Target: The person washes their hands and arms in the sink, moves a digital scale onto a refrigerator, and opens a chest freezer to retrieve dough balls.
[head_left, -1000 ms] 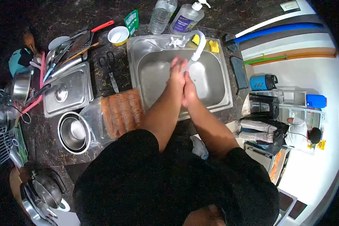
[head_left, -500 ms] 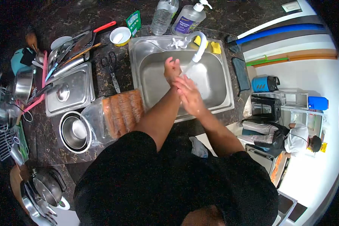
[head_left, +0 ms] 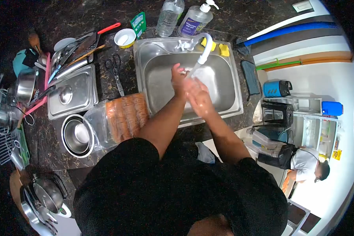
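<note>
Over the steel sink (head_left: 157,94), water runs from the white curved faucet (head_left: 207,47) onto my hands. My left hand (head_left: 178,80) is under the stream with its fingers curled upward and apart, holding nothing. Against its wrist side lies my right hand (head_left: 198,97), wet, palm up, with fingers spread and slightly blurred. Yellow sponges (head_left: 224,50) rest on the sink's back ledge. A pump bottle with a purple label (head_left: 190,26) and a clear bottle (head_left: 169,19) stand behind the sink.
Left of the sink are a bag of sausages (head_left: 126,116), scissors (head_left: 117,74), nested bowls (head_left: 69,135), a metal lid (head_left: 72,94), utensils and a white tub (head_left: 125,38). A person in a white shirt (head_left: 306,161) bends at the far right.
My right hand has slid from my left wrist area, turning palm up beneath the water. My left hand has shifted slightly down. The other person has moved and bent further.
</note>
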`<state>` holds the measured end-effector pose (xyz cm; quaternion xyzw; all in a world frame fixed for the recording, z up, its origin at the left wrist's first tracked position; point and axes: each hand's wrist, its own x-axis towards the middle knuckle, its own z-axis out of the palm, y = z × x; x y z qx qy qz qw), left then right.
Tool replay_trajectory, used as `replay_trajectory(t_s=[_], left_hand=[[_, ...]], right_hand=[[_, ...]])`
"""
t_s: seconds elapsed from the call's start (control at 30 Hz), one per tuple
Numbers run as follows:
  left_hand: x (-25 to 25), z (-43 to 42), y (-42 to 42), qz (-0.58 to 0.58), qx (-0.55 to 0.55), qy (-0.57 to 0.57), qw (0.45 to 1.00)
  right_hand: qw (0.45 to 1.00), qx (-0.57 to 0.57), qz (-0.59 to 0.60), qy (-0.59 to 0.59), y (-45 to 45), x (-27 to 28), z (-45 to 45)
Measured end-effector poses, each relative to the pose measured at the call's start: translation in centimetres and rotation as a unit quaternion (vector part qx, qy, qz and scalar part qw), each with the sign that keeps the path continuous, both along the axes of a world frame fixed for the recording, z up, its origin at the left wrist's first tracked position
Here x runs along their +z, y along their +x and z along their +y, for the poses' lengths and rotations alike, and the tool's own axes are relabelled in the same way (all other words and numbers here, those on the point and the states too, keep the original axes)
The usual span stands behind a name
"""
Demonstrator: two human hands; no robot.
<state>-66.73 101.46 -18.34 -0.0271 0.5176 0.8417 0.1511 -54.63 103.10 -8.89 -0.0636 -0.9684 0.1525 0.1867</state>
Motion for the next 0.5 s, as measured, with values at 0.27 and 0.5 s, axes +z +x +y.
replay_trajectory(t_s=[0.27,0.5], left_hand=[[-3.7,0.9,-2.8,0.100,-0.133,-0.088,0.982],[-8.4,0.8,-3.4,0.427,-0.032,-0.081,0.900]], right_hand=[[0.961,-0.149,-0.024,-0.232,-1.5,1.1,1.1],[0.960,-0.008,0.126,-0.250,-5.8,0.9,-3.3]])
